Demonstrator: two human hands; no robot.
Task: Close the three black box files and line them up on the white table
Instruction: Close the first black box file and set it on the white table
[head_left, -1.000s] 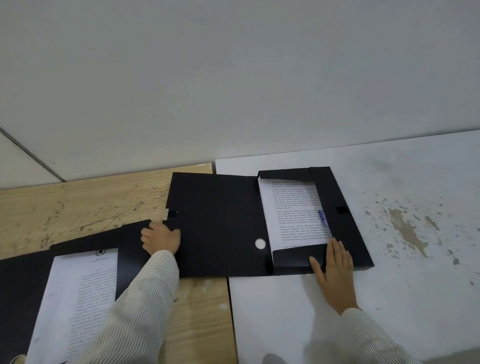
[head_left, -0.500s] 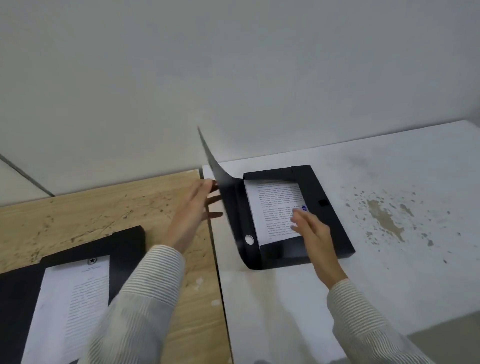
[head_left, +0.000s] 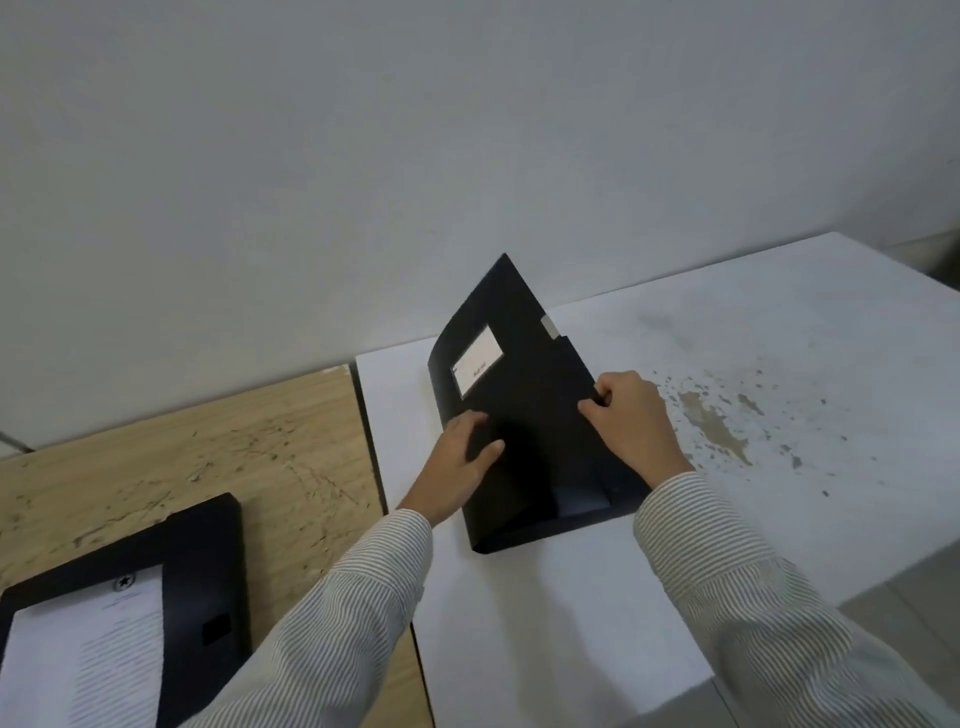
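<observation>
A black box file (head_left: 530, 405) lies on the white table (head_left: 779, 332), its lid folded over and slightly ajar, a white label on top. My left hand (head_left: 460, 457) rests flat on the lid near its left side. My right hand (head_left: 631, 415) grips the lid's right edge with bent fingers. A strip of paper shows inside the file at the near end. A second black box file (head_left: 202, 587) lies open on the wooden table (head_left: 234, 441) at the lower left, with a printed sheet (head_left: 88, 660) inside. No third file is in view.
The wooden table and the white table stand side by side against a pale wall (head_left: 467, 130). The white tabletop has brownish chipped patches (head_left: 717, 431) right of the file. Its right edge falls off toward the floor (head_left: 909, 613).
The lid of the file on the white table has swung from upright down over the papers. My left hand went with it onto the lid, and my right hand left the papers for the lid's edge.
</observation>
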